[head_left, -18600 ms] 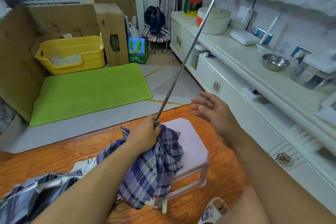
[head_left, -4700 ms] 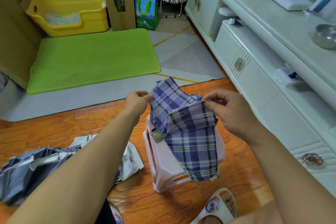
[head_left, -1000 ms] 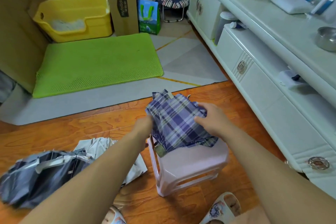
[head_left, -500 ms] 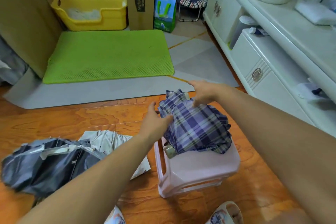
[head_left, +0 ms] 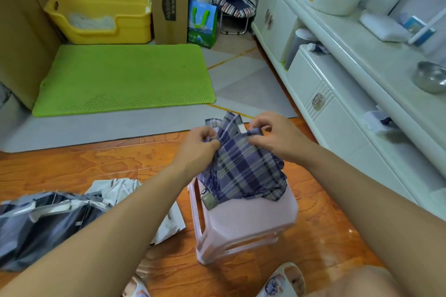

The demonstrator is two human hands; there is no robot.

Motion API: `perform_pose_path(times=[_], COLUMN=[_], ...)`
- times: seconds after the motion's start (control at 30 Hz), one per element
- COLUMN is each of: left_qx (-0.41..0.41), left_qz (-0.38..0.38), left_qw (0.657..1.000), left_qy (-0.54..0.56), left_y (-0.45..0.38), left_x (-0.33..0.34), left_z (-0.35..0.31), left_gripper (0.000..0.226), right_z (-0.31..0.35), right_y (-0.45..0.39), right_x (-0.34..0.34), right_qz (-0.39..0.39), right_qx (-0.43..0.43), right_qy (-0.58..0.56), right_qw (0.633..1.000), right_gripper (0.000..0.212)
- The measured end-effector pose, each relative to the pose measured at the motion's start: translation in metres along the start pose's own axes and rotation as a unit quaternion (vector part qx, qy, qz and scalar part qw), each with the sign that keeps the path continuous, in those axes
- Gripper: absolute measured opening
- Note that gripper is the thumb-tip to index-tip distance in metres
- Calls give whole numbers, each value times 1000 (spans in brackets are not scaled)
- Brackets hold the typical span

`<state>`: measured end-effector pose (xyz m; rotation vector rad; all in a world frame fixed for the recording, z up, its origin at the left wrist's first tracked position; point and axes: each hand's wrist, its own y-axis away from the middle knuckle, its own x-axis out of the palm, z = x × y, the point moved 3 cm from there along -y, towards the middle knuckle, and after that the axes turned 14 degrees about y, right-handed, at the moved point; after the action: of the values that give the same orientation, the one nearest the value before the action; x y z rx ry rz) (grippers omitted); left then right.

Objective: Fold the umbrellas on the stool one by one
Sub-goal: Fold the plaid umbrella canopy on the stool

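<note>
Both hands have shifted from pressing the umbrella [head_left: 243, 171] flat to pinching its far edge: left hand [head_left: 201, 144], right hand [head_left: 272, 135]. Pleat tidying continues on the stool [head_left: 248, 219].

the plaid umbrella [head_left: 243, 171] lies bunched on the pink stool [head_left: 246, 224], its handle end toward the near left corner. the left hand [head_left: 198, 147] and the right hand [head_left: 272, 137] both pinch the fabric at its far edge. a grey umbrella [head_left: 48, 219] sprawls on the wooden floor [head_left: 72, 166] to the left, near the green mat [head_left: 125, 77].
</note>
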<state>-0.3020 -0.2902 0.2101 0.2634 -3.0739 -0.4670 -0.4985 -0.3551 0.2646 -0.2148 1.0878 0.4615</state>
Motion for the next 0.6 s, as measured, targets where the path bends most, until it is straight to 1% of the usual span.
perform_pose_path(times=[0.03,0.1,0.13,0.23,0.3,0.33,0.37,0.4,0.47,0.53,0.57,0.6], left_qx=[0,-19,-23,-7,25,53,85,118,162,177,180,186], left_qz=[40,115,150,215,239,243,233,209,166,171,180,188], left_qw=[999,991,986,976,971,968,967,964,956,950,947,944], left_qy=[26,64,66,31,-1,-28,-66,-113,-180,-190,-194,-195], left_y=[9,27,36,54,63,66,69,71,74,76,77,79], left_x=[6,19,25,35,40,42,44,44,45,47,48,50], left_z=[-3,-4,-3,3,6,10,14,17,18,19,20,20], left_gripper=[4,22,26,15,18,24,31,34,34,38,42,45], right_z=[1,2,1,-5,-9,-12,-13,-16,-14,-7,-6,-4], right_y=[9,30,40,62,75,81,88,94,107,119,121,122], right_x=[-5,-15,-18,-19,-19,-18,-17,-15,-10,-4,-3,-6], right_qz=[-19,-43,-46,-40,-55,-66,-73,-69,-21,27,26,9], right_qx=[-10,-18,-19,-13,5,18,33,50,84,89,84,83], right_qy=[-7,-20,-20,-17,-21,-22,-25,-34,-69,-100,-115,-140], right_qw=[1000,999,999,999,998,997,996,996,994,991,989,987], right_gripper=[11,15,15,17,22,23,22,19,9,14,12,8])
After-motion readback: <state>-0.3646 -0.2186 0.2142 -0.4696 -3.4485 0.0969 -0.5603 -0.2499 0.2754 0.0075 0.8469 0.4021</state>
